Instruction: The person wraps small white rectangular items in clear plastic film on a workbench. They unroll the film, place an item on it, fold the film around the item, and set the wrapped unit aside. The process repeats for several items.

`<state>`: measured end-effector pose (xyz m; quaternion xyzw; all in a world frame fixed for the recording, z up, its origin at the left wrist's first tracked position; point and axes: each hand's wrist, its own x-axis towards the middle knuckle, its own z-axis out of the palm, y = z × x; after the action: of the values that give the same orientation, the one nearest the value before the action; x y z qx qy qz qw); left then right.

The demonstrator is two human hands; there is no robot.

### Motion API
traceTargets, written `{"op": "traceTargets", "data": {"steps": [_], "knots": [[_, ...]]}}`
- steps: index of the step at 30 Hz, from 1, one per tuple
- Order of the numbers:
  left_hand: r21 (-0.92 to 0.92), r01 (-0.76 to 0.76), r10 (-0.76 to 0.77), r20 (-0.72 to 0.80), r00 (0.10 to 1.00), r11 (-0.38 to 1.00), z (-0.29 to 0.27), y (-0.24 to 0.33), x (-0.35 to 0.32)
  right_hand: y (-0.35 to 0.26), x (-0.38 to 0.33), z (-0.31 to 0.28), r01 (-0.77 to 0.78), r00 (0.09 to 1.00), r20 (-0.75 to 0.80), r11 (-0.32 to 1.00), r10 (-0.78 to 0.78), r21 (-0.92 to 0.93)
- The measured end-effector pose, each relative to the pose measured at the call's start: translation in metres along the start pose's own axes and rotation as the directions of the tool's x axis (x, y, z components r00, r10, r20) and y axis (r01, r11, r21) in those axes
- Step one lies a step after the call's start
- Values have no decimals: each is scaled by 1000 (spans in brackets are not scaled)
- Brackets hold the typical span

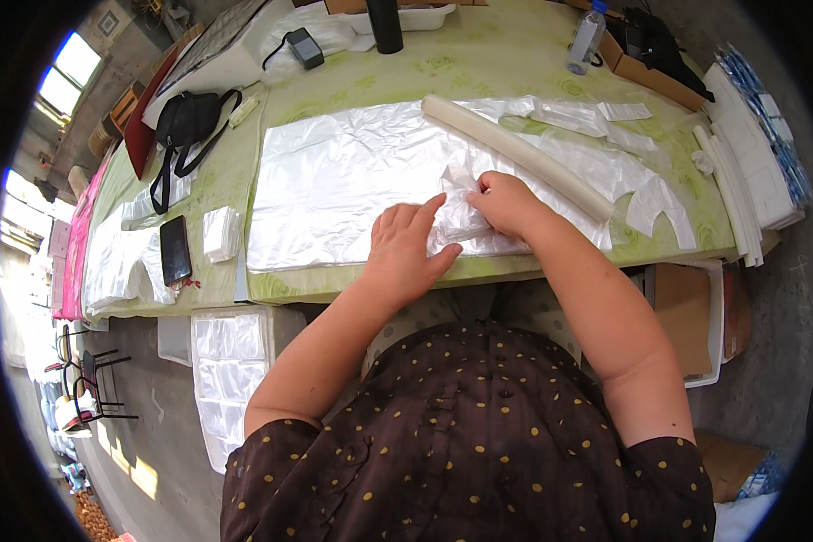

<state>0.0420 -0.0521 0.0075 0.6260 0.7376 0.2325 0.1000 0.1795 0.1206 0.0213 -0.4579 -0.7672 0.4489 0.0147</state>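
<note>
Fingers of the right hand point(506, 203) pinch a small folded plastic bag point(461, 212) at its three o'clock end, its length running nine to three, while the left hand point(406, 244) lies flat and spread against its nine o'clock side on the plastic sheet point(334, 181).

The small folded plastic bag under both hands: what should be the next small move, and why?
Probably press it flat with the left hand and finish the fold with the right hand. The small plastic bag looks crumpled and only partly folded, lying on the large plastic sheet near the table's front edge, with both hands already on it.
</note>
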Motion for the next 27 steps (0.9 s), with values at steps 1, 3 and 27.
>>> {"op": "traceTargets", "data": {"steps": [1,3,27], "knots": [[32,-99,100,-26,995,995,0,1,3,-1,2,0,-5,1000,17,1000,6,-19],[104,-293,300,-66,952,951,3,2,16,2,6,2,14,1000,-10,1000,-14,5],[94,-359,343,146,928,929,18,5,-16,76,-63,16,680,596,-236,639,-768,-360]]}}
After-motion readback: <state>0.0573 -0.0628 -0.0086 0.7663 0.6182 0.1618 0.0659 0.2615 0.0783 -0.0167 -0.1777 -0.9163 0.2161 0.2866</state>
